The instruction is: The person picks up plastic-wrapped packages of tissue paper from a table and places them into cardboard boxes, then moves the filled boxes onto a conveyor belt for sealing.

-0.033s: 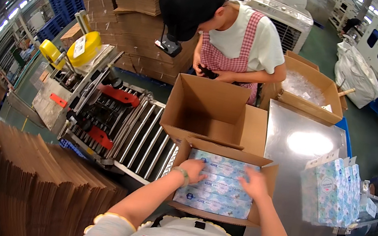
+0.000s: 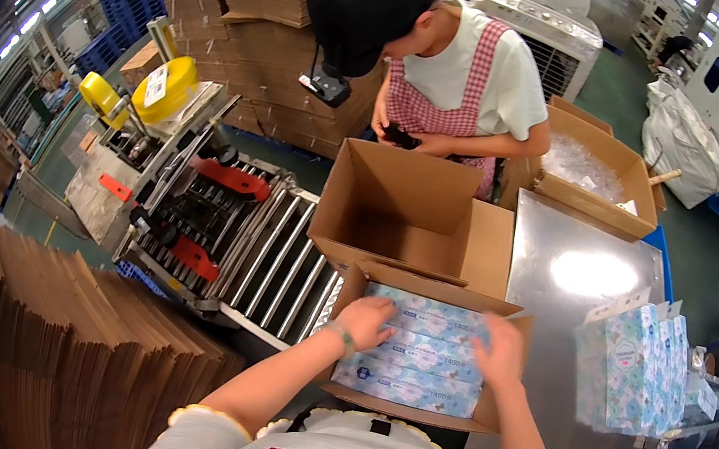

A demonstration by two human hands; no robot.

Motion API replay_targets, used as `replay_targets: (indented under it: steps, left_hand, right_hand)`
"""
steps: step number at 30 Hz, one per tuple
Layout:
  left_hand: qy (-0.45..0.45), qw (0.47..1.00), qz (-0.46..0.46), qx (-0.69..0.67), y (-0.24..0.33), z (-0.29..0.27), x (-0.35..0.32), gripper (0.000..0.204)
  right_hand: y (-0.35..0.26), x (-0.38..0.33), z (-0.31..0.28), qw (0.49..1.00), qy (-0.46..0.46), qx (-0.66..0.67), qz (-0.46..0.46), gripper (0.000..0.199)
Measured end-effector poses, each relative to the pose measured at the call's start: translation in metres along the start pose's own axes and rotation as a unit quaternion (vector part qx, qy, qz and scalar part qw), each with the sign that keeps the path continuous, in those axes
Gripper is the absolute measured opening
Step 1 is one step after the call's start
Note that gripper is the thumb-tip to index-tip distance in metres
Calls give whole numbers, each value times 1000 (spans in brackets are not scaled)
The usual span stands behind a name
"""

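Observation:
An open brown carton [image 2: 355,285] in front of me holds three blue floral packs [image 2: 421,355] of what look like tissues, lying flat in rows. Over the left end of the packs is my left hand [image 2: 364,323], its fingers apart and nothing in them. My right hand [image 2: 502,354] is at the right end, beside the carton's wall, fingers apart and slightly blurred; it holds nothing. Whether either hand presses on the packs, I cannot tell.
Beyond stands a second open carton [image 2: 397,212], with a person [image 2: 462,79] behind it. A roller conveyor [image 2: 282,254] and yellow tape rolls [image 2: 162,89] are left, above stacked cardboard [image 2: 83,349]. Right, a metal table [image 2: 571,358] bears more floral packs [image 2: 628,363].
My right hand has shifted slightly, its fingers drawn up closer to the carton's right wall. My left hand stays nearly in place, and the packs look unmoved.

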State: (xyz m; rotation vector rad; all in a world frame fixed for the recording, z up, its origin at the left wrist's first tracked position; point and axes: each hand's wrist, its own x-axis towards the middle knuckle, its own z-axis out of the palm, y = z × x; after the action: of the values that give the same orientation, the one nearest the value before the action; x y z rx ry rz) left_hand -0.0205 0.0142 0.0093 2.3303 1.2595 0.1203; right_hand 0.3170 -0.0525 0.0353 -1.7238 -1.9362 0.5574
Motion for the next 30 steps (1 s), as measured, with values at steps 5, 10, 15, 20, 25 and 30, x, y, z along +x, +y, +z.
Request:
replay_targets:
  steps: [5,10,15,20,25,30]
  left_hand:
    - [271,948,-167,-17,31,-61,-86,55]
    - [26,960,-255,-117,-48,-4,-74,41]
    - [-17,976,-194,-101,-105,-62,-104,38]
    - [-77,966,-242,-53,-203,-145,-159,37]
    - [-106,962,-206,-145,-270,-129,-178,88]
    - [-414,903,-51,-104,-257,-125,-200,143]
  right_hand:
    - [18,-84,-36,942,128,34,307,49]
    - [15,-74,4,933,-6,84,351,35]
    - [-53,-60,50,925,23,185,332,36]
    - [-136,-58,151,858,50,353,371,37]
    - [-239,-12,243,950,50,236,197,74]
    - [-281,51,250,983,-174,24,56,99]
